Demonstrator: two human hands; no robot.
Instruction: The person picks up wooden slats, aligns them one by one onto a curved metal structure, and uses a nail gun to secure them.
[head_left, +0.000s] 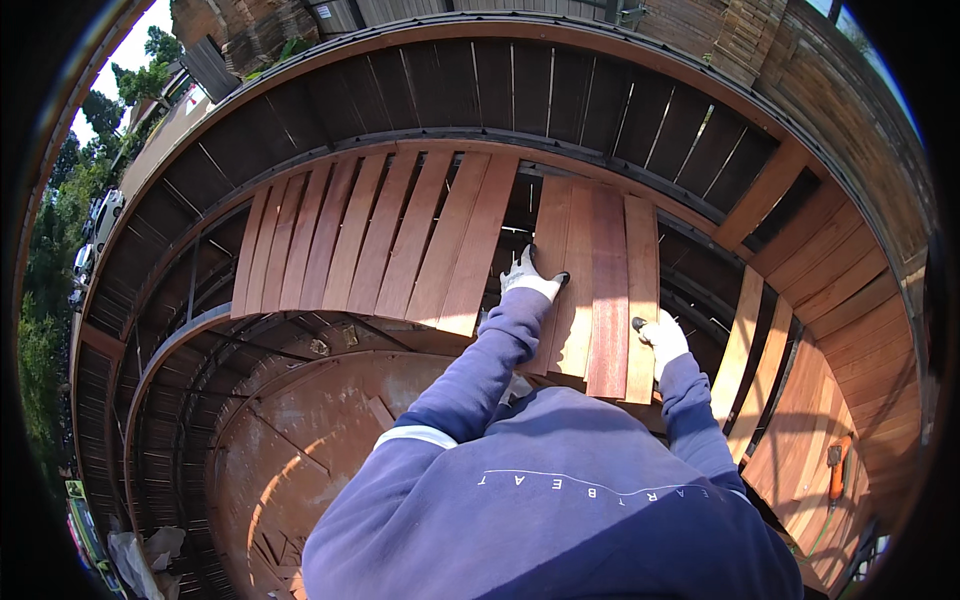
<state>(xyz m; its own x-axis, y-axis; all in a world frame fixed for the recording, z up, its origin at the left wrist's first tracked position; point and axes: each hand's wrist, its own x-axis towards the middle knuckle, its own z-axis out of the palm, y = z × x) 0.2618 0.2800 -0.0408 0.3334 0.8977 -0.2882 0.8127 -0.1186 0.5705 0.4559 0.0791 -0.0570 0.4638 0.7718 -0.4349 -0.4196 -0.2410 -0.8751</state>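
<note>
My left hand [530,277], in a pale glove with dark fingertips, is spread at the left edge of a group of wooden boards. Its thumb and fingers are apart, beside the gap that splits this group from the laid boards [400,235] on the left. A reddish board [608,290] lies in the middle of the group. My right hand [662,338], gloved alike, is closed at the right edge of a lighter board [641,290]. Its thumb rests on the top face; the other fingers are partly hidden.
Dark metal framing [690,270] shows through openings beside the boards. Two pale planks [745,350] lie apart at the right, near an orange-handled tool [837,470] on decking. Curved slatted tiers rise beyond. Below left is a round brown floor [310,420] with wood scraps.
</note>
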